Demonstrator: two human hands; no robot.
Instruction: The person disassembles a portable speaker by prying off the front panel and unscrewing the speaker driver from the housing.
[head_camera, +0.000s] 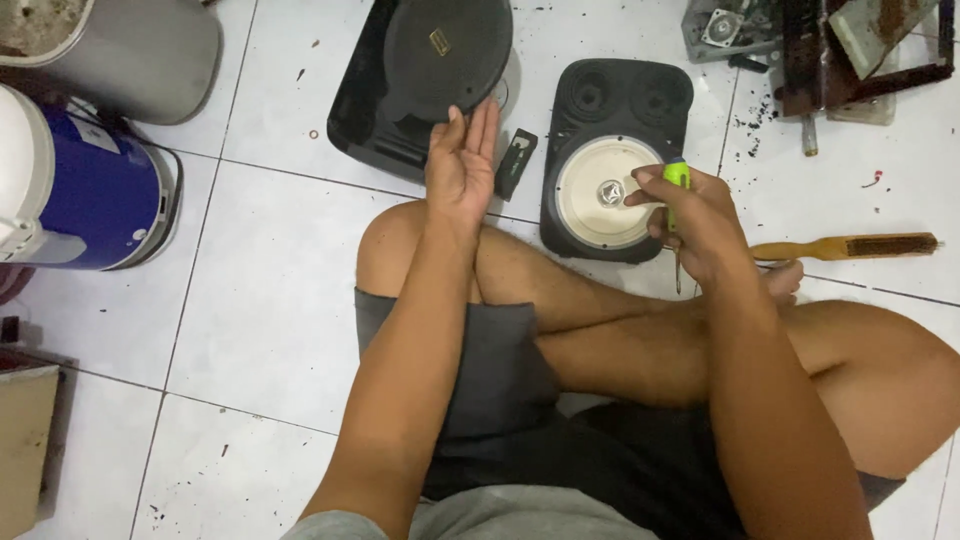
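A small gold rectangular label (439, 41) sits on the round black plastic disc (445, 55), which lies on a glossy black flat housing (375, 110) on the white tiled floor (270, 280). The left hand (460, 160) touches the disc's edge, fingers (478, 130) straight and pressed together. The right hand (690, 215), right of the disc, grips a green-handled screwdriver (677, 195) over a black base with a cream round plate (605, 190).

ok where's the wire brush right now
The wire brush lies on the tiled floor at the right of the head view, just beyond the right hand and its screwdriver.
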